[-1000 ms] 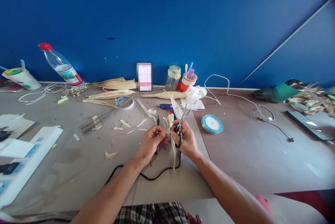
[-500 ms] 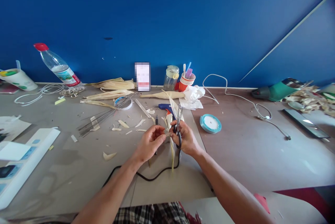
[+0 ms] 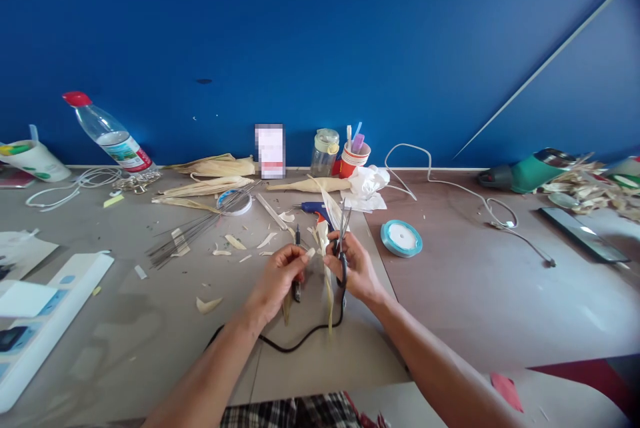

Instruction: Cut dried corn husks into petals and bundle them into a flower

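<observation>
My right hand [image 3: 356, 268] grips black-handled scissors [image 3: 343, 241] with the blades pointing up and nearly closed. It also holds a long pale corn-husk strip [image 3: 329, 291] that hangs down toward the table. My left hand [image 3: 277, 278] is closed in a pinch on a small piece of husk [image 3: 310, 253] just left of the scissors. Both hands hover over the middle of the table, above a black cable [image 3: 295, 341] and a blue glue gun [image 3: 317, 209].
Husk scraps and thin wires [image 3: 193, 231] lie left of centre. A teal ribbon spool [image 3: 401, 239] sits to the right. At the back stand a jar [image 3: 325, 151], a red cup [image 3: 354, 156] and a tilted bottle [image 3: 113, 138]. A white power strip [image 3: 47, 311] lies far left, a green tool [image 3: 530, 175] far right.
The scissor blades have closed from a wide open V to almost together. My left hand has drawn slightly away to the left with a small husk piece pinched.
</observation>
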The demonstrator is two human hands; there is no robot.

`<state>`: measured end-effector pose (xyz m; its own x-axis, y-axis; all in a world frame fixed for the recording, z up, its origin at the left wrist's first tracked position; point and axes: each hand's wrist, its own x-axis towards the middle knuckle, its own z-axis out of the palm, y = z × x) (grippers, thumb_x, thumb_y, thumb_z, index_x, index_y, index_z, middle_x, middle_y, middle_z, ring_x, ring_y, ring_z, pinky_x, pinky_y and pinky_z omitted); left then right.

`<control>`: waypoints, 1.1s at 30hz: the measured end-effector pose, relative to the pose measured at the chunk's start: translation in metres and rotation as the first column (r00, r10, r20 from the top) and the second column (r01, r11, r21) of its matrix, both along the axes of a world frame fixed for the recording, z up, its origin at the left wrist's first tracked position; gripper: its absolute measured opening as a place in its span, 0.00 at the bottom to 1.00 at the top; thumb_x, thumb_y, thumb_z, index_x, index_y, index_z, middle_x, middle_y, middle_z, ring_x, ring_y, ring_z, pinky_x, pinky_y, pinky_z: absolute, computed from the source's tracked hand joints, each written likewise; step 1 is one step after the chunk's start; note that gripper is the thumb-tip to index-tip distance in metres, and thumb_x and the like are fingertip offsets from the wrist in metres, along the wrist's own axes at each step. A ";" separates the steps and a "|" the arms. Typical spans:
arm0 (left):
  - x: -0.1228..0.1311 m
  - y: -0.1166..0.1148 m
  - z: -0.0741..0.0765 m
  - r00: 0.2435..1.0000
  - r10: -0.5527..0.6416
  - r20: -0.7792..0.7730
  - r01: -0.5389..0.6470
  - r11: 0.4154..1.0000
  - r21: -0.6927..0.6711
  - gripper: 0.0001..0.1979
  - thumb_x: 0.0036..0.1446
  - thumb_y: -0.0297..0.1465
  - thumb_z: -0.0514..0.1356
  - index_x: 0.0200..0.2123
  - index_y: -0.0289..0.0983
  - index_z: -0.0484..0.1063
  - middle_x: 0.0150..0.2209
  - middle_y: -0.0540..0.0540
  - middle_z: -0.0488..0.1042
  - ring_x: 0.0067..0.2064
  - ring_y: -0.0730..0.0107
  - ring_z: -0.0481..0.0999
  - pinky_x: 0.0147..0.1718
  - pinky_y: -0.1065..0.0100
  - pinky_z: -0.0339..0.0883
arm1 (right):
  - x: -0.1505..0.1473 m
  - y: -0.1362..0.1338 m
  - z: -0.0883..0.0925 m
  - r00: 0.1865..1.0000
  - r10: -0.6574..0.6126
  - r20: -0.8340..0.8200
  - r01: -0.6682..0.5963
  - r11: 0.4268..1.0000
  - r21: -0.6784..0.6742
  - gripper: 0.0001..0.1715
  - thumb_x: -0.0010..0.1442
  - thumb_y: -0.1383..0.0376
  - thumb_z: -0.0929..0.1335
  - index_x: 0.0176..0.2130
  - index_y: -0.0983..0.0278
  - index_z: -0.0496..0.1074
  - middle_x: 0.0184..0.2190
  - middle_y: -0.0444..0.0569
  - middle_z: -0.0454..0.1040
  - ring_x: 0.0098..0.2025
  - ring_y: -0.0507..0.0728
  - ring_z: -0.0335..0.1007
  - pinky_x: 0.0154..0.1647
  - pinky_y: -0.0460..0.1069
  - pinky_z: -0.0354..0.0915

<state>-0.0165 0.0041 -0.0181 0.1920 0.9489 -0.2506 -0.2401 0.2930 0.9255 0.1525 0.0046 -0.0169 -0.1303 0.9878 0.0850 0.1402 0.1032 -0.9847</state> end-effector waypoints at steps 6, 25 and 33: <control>-0.005 0.005 -0.003 0.929 0.139 0.344 -0.101 0.987 -0.126 0.09 0.45 0.32 0.67 0.27 0.35 0.69 0.22 0.54 0.67 0.23 0.80 0.66 0.27 0.75 0.62 | -0.010 -0.011 0.000 0.900 0.060 0.433 -0.098 0.993 0.067 0.23 0.50 0.60 0.69 0.46 0.64 0.63 0.27 0.44 0.69 0.22 0.49 0.58 0.23 0.44 0.56; 0.000 0.001 0.000 0.920 0.128 0.370 -0.084 0.988 -0.133 0.08 0.48 0.30 0.64 0.26 0.36 0.66 0.21 0.54 0.66 0.24 0.79 0.65 0.27 0.74 0.61 | -0.014 -0.011 -0.007 0.948 0.043 0.315 -0.055 0.998 0.031 0.20 0.52 0.60 0.67 0.45 0.64 0.63 0.25 0.42 0.67 0.22 0.48 0.57 0.23 0.43 0.56; 0.000 0.002 0.005 0.908 0.186 0.375 -0.144 0.980 -0.136 0.10 0.45 0.28 0.65 0.25 0.35 0.64 0.21 0.57 0.61 0.20 0.83 0.58 0.24 0.75 0.58 | -0.016 -0.015 0.002 0.835 0.073 0.545 -0.100 0.995 0.019 0.17 0.51 0.58 0.68 0.40 0.64 0.68 0.22 0.42 0.68 0.23 0.50 0.60 0.23 0.44 0.55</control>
<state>-0.0161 0.0064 -0.0136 0.1357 0.9482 -0.2871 -0.6237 0.3069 0.7189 0.1361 -0.0104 -0.0153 -0.2534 0.9672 0.0194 0.6390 0.1824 -0.7473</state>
